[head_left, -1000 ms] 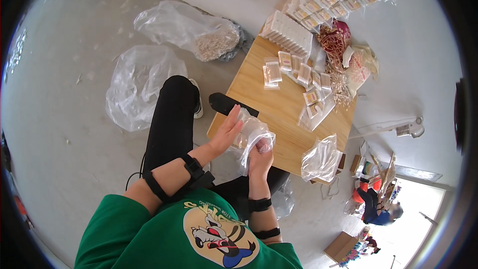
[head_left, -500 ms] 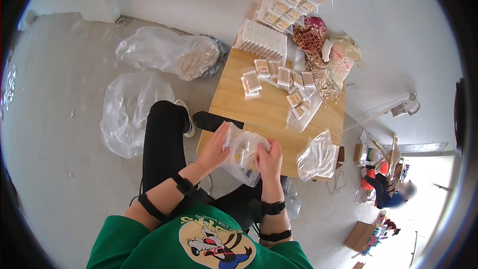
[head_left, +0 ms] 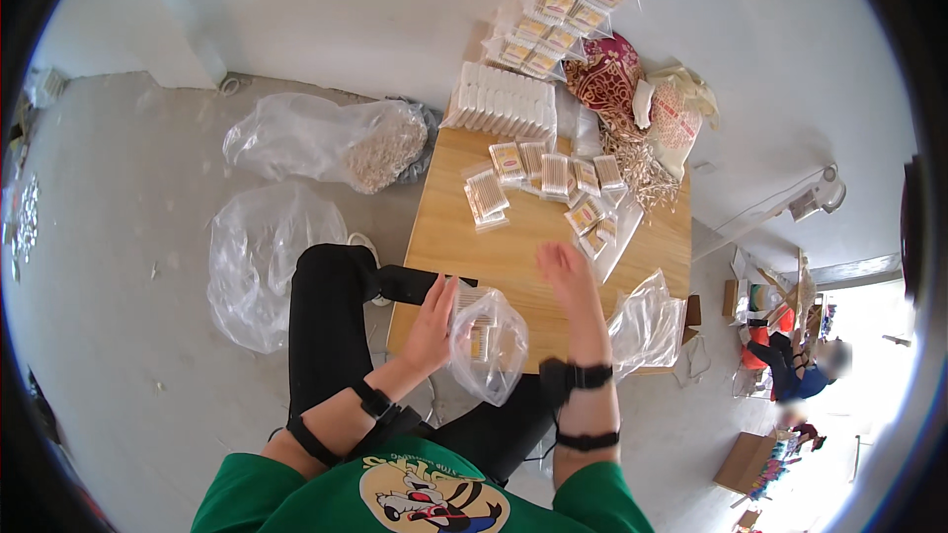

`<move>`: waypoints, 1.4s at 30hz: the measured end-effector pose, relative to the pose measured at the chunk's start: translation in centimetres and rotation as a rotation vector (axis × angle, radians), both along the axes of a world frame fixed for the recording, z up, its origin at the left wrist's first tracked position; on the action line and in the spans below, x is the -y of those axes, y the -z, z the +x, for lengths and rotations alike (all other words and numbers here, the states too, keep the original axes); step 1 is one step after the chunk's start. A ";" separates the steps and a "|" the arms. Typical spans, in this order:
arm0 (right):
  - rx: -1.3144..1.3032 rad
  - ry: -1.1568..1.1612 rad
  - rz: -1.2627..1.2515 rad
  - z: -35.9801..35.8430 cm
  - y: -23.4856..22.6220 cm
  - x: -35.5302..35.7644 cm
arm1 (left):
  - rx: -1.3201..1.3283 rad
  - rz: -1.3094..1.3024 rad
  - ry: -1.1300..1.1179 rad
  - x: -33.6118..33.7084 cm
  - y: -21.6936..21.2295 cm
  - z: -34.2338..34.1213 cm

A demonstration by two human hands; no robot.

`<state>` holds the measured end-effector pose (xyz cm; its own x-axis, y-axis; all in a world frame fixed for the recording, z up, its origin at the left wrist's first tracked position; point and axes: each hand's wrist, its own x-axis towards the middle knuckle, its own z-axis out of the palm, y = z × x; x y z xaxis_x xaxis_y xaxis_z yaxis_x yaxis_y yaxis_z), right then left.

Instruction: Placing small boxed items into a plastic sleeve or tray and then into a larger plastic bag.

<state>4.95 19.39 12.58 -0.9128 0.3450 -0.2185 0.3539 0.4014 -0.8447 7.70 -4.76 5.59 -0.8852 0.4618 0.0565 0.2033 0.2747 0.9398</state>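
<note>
- Left hand [head_left: 431, 332] against clear bag [head_left: 500, 373] at table [head_left: 441, 199] edge; can't tell if clamped.
- Bag holds labelled packs [head_left: 479, 343].
- Right hand [head_left: 567, 278] empty, unclenched.
- Loose stick packs [head_left: 555, 176]: yellowish labels, print too small.

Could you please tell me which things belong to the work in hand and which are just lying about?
Seemingly in use:
clear bag with packets inside, at the left hand
loose packets on the table, beyond the right hand
flattened clear plastic, probably

Apparently lying about:
large clear bag on the floor
cardboard box
</note>
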 end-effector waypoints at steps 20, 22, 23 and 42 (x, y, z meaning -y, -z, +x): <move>-0.282 0.077 -0.245 -2.3 -3.6 1.7 | 0.441 -0.053 0.050 0.8 -9.0 -0.6; -0.170 -0.026 -0.135 2.4 -6.5 2.6 | 0.424 -0.011 0.041 0.8 -9.3 0.1; -0.051 -0.121 0.022 4.2 -7.7 3.1 | 0.406 0.026 0.026 0.8 -9.4 0.5; 0.228 -0.588 0.585 7.0 -2.4 10.5 | 0.170 0.144 -0.060 2.0 -9.4 2.9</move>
<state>11.93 8.93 14.95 -0.9341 -0.0556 -0.3526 0.0881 0.9213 -0.3786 10.64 -6.79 15.01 -0.9133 0.4057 -0.0343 0.0259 0.1419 0.9895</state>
